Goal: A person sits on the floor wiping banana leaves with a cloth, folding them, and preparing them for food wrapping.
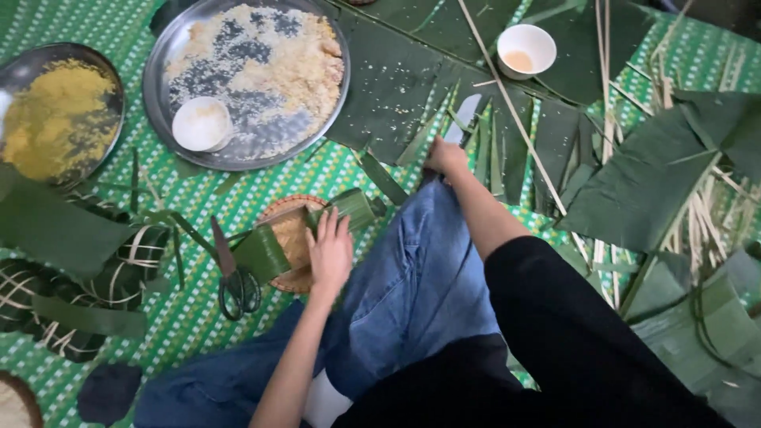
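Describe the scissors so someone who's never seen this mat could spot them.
Start at the big round metal tray of rice, then drop toward the left hand. Left of it lie the scissors, blades pointing up, black loop handles: the only metal tool there.

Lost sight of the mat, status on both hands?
Left hand flat on folded leaf strip, over round woven mat. Right hand gripping knife at banana leaves. Scissors beside left hand.

1 head view — looks steeply down, near, over knees onto green mat [190,317].
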